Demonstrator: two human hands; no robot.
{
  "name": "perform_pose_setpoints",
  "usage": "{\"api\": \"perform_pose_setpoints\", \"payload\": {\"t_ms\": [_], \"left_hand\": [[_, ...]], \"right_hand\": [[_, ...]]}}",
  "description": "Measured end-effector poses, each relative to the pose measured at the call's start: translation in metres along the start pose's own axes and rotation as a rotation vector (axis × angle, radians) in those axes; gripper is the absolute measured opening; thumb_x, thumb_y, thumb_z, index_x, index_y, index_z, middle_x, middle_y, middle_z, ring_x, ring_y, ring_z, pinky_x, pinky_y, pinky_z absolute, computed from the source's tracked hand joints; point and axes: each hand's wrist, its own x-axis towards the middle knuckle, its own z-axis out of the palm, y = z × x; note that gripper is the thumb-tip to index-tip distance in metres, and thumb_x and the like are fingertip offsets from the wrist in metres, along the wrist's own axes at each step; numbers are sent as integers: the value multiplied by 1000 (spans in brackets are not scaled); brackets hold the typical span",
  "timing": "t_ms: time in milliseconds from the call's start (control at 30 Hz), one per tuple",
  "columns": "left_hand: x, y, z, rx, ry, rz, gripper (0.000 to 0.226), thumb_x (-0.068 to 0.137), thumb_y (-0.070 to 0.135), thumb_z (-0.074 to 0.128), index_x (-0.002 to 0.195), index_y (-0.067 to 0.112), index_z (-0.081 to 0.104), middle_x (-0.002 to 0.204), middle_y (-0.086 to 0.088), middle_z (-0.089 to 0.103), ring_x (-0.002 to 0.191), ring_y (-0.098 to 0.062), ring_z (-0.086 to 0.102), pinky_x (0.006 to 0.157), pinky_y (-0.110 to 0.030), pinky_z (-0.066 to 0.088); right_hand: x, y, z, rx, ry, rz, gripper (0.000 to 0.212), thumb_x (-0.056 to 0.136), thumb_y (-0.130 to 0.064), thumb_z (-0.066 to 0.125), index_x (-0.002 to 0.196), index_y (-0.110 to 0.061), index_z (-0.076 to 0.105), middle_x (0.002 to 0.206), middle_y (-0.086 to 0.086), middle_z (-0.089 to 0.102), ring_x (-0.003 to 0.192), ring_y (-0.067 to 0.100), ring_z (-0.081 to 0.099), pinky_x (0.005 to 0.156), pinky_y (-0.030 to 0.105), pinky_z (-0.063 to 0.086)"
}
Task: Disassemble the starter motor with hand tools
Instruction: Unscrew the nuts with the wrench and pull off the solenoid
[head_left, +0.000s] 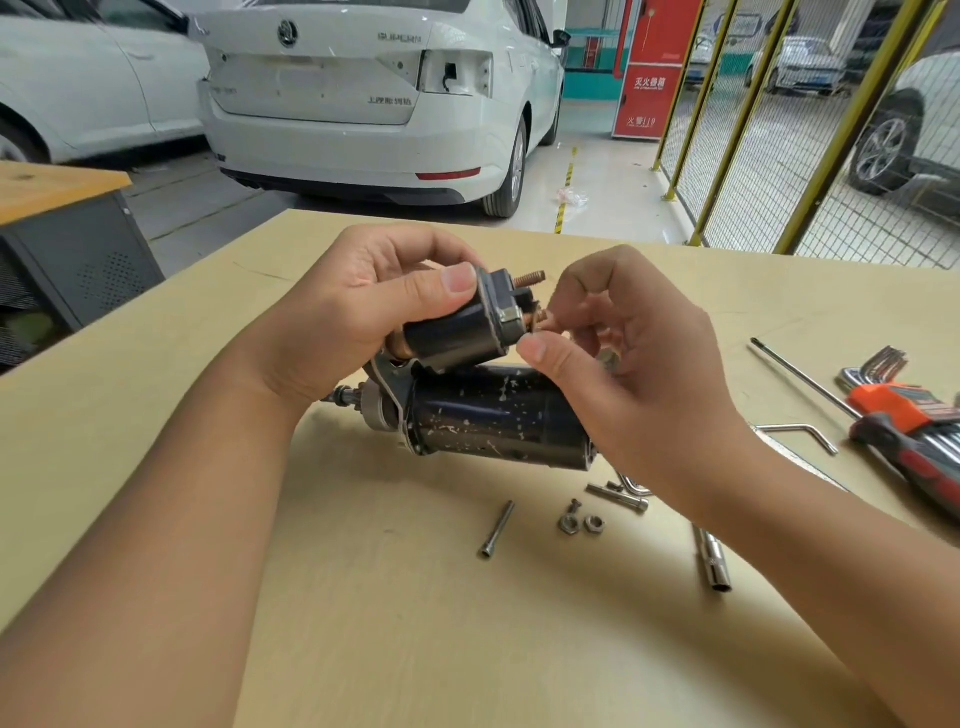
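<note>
The black starter motor (493, 415) lies on its side on the tan table (156, 415), paint chipped. Above it my left hand (363, 306) grips the black solenoid (457, 332), thumb along its top. Two copper threaded studs (530, 278) stick out of the solenoid's end cap. My right hand (623, 353) pinches at the lower stud with thumb and forefinger, and a small metal nut (609, 358) shows inside its curled fingers.
Loose on the table in front of the motor: a long bolt (497, 530), two nuts (581, 522), another bolt (618, 496), a socket wrench (714, 566). A hex key set (904, 410) and a thin rod (800, 379) lie right. White car behind.
</note>
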Motion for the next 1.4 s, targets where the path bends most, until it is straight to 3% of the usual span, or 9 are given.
{"api": "perform_pose_setpoints", "payload": {"t_ms": [100,267,400,500,733,867,967,1300,1400], "left_hand": [[-1,3,3,-14,-15,-16,34,86,41,65,103,13,72,87,-12,74,73,-21,72,58,-25,57],[-1,6,3,-1,-24,-30,27,91,28,66,112,12,70,94,-22,75,76,-25,74,59,-27,58],[-6,10,2,131,-77,-12,60,66,25,90,120,19,67,97,-8,79,85,-20,77,67,-23,59],[-5,10,3,211,-54,43,55,63,17,89,114,22,70,93,0,80,84,-13,76,69,-17,56],[-5,4,6,284,-55,65,56,61,20,93,113,27,73,99,0,78,94,-20,75,78,-21,58],[-7,2,4,356,-56,70,62,58,19,94,115,31,72,103,4,76,98,-14,72,81,-19,56],[-6,2,3,433,-51,80,64,57,22,93,116,33,72,107,6,75,102,-14,71,87,-23,57],[-6,2,5,528,-102,88,71,58,4,91,121,32,73,113,19,72,110,-6,68,89,-15,52],[-5,2,5,572,-105,114,70,59,-5,90,118,30,74,111,19,72,108,-8,68,85,-14,52]], "right_hand": [[-2,3,-1,-158,34,-122,19,89,-15,75,104,-12,64,85,-15,65,71,13,57,69,22,47],[-3,8,1,-231,71,-213,17,91,-10,72,105,-1,68,89,0,70,77,19,64,74,24,49],[-5,8,5,-199,70,-170,17,91,-12,70,105,-3,67,90,-8,65,78,16,63,72,29,50],[-4,8,1,-6,11,-42,17,90,-22,72,104,-16,63,87,-13,67,78,14,63,71,31,51],[-4,14,-1,521,-103,337,36,78,-34,83,107,-30,61,93,9,78,79,31,73,70,56,56],[-2,19,-1,487,-155,375,37,72,-33,88,102,-30,66,94,1,78,77,19,65,71,48,54],[-2,21,3,336,-141,303,37,68,-29,91,96,-28,67,91,-6,75,61,1,52,58,17,40],[3,24,-1,192,-174,362,46,60,-55,88,96,-31,70,79,-15,70,57,6,42,54,25,35],[6,23,-4,102,-263,342,41,65,-50,90,98,-29,75,58,-25,56,50,2,42,50,11,30]]}}
